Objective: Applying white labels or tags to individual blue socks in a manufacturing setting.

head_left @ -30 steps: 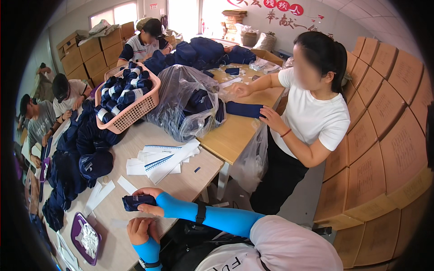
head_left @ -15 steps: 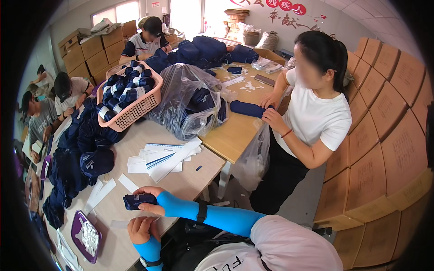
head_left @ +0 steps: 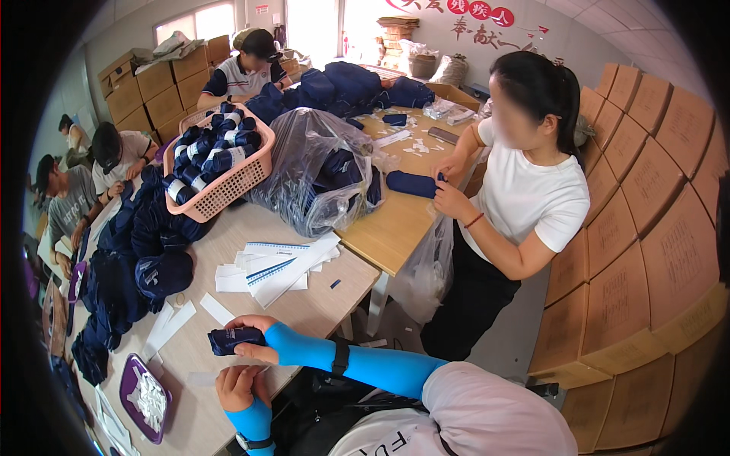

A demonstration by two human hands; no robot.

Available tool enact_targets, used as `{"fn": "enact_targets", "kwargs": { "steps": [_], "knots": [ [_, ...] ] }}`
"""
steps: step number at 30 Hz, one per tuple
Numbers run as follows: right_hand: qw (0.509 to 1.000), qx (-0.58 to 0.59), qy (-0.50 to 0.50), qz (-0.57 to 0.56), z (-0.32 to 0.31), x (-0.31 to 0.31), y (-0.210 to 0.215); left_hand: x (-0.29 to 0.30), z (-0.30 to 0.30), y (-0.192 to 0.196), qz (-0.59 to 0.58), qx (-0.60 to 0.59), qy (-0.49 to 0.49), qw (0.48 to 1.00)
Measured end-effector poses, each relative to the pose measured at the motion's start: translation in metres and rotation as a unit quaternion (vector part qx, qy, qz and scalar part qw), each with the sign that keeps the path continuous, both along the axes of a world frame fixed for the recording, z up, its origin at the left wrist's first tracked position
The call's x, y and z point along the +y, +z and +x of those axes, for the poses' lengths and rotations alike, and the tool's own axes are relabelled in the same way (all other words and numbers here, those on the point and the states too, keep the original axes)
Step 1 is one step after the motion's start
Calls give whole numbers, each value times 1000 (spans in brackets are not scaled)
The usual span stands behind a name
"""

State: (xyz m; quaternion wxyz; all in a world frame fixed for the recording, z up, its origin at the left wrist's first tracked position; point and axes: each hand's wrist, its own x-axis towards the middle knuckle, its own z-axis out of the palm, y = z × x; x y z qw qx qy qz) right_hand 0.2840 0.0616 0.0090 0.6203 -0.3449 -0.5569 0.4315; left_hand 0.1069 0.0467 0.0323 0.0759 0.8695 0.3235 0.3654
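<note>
R arm point(head_left: 357, 367), blue-sleeved, extends leftward across lower view; R hand point(head_left: 261, 350) is in a firm grip, fingers above, thumb below. L forearm point(head_left: 249, 419), same colour sleeve, rises fr. bottom edge, w/ L hand point(head_left: 242, 386) just below R, apart, fingers bent.

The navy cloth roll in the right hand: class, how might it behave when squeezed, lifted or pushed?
The navy cloth roll would probably give when squeezed, since it looks like soft fabric. It seems fairly light: the right hand alone holds it by one end. Its rounded sides suggest it could roll if pushed.
</note>
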Motion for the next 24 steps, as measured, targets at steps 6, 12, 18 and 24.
{"fn": "enact_targets", "kwargs": {
  "steps": [6,12,18,24],
  "knots": [
    [1000,-3,13,-2,0,1,-2,-1,0,1,4,3,4,1000],
    [1000,-13,1,2,0,0,-1,-2,0,1,-1,5,5,1000],
    [1000,-23,7,-4,2,-1,1,-2,0,1,8,2,10,1000],
    [999,-29,25,-21,4,0,2,-1,1,1,6,1,8,1000]
  ]
}}
